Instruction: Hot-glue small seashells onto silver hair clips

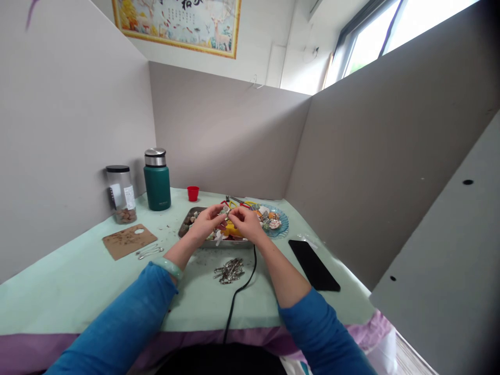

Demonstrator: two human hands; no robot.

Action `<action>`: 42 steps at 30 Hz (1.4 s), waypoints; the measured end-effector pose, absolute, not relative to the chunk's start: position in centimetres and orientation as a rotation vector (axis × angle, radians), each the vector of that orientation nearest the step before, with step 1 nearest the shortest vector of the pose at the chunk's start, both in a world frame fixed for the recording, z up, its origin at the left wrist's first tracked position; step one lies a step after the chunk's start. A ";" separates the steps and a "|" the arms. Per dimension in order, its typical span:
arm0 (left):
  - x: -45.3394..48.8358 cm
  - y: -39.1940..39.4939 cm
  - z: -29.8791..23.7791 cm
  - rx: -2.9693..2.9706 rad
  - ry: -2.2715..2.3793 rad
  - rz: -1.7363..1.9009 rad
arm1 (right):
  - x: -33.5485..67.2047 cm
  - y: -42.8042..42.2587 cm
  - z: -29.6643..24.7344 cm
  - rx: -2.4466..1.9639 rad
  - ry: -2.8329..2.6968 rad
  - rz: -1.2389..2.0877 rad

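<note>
My left hand [209, 223] and my right hand [246, 223] meet above a metal tray [195, 243], fingertips pinched close together. Between them is a small whitish-green piece [225, 210], too small to name. In the tray, partly hidden under my hands, lie stones or shells and a yellow object [233, 229]. Just in front of the tray is a pile of small metal clips or pins [229, 271]. Right of my right hand, a blue clear plate [286, 224] holds several colourful decorated pieces [274, 224].
Pliers with red and yellow handles [246, 203] lie behind the tray. A black cord [234, 299] runs to the front edge. Around stand a red cup [192, 194], green bottle [158, 182], jar [122, 195], brown card [127, 242], safety pins [149, 251] and black phone [314, 264].
</note>
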State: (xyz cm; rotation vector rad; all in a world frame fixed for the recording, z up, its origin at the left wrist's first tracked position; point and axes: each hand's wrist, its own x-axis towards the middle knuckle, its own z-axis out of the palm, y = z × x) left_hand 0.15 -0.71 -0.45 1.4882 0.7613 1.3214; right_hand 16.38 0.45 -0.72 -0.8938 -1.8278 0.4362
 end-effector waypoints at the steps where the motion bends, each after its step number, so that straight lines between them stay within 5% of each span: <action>1: 0.2 -0.7 -0.5 1.494 0.759 1.323 | 16.4 0.5 -0.7 -0.896 -1.815 0.512; 6: 0.3 -0.8 -0.5 1.551 0.733 1.325 | 16.6 0.5 -0.5 -0.904 -1.787 0.712; 42: -0.1 -0.3 -0.9 1.685 0.741 1.308 | 17.2 0.6 -0.3 -0.897 -1.916 0.660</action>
